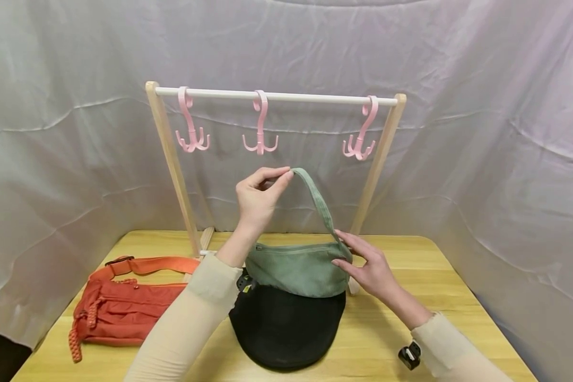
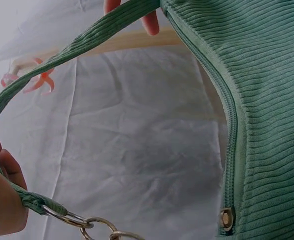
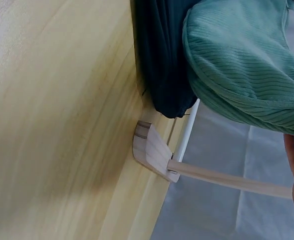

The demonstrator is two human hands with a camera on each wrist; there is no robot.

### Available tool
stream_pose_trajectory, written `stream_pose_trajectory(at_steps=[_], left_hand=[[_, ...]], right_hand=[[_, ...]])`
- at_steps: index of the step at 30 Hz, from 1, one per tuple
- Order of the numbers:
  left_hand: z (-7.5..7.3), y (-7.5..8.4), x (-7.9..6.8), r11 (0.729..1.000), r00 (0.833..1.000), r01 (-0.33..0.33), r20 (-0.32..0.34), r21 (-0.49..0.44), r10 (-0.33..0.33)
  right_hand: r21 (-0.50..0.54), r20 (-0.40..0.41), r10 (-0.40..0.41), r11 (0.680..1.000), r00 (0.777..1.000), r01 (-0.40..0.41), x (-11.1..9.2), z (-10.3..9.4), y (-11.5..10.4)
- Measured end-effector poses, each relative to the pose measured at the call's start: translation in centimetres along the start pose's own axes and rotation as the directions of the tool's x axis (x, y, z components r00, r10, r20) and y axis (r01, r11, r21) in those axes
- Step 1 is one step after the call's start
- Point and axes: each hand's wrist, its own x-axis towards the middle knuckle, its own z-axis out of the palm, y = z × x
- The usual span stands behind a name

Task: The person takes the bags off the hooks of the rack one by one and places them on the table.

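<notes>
A green corduroy shoulder bag hangs upright between my hands, in front of the rack. My left hand pinches its strap near the top, thumb against fingers. At the bag's right end my right hand grips the body by the strap's base, thumb in front, some fingers hidden behind. In the left wrist view, metal rings join the strap near my left hand, and the zipper runs along the opening. The right wrist view shows the bag's rounded underside above the table.
A rack with a white rail carries three pink hooks. Below the green bag lies a black rounded fabric item. A red-orange bag lies on the wooden table at left. Grey cloth surrounds the table.
</notes>
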Motion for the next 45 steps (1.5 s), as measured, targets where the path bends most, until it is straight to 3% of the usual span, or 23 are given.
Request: stream_pose_trajectory(at_steps=[5, 8, 14, 26, 35, 45], left_hand=[[-0.3, 1.3, -0.3, 1.000, 1.000, 0.018, -0.015, 0.002, -0.018], [-0.6, 1.3, -0.5, 0.999, 0.999, 0.032, -0.016, 0.009, -0.032], [-1.3, 0.6, -0.8, 0.997, 0.996, 0.078, -0.037, 0.019, -0.077], [-2.7, -1.3, -1.4, 0.990, 0.989, 0.130, -0.081, 0.055, -0.125], [-3.8, -2.3, -1.5, 0.983, 0.986, 0.150, -0.090, 0.102, -0.141], [-4.4, -2.7, -1.6, 0.980, 0.981, 0.178, -0.089, 0.092, -0.170]], right_hand=[[-0.003, -0.010, 0.031, 1.000, 0.999, -0.031, -0.3, 0.3, 0.2], [-0.008, -0.021, 0.031, 0.999, 0.999, -0.031, -0.3, 0.4, 0.3], [-0.019, -0.038, 0.007, 1.000, 0.999, -0.008, -0.5, 0.7, 0.6], [0.074, -0.063, -0.007, 0.997, 0.998, 0.012, -0.7, 1.1, 1.4], [0.125, -0.131, -0.008, 0.992, 0.991, 0.025, -0.8, 1.4, 1.7], [0.175, -0.205, 0.010, 0.984, 0.979, 0.027, -0.4, 1.1, 0.9]])
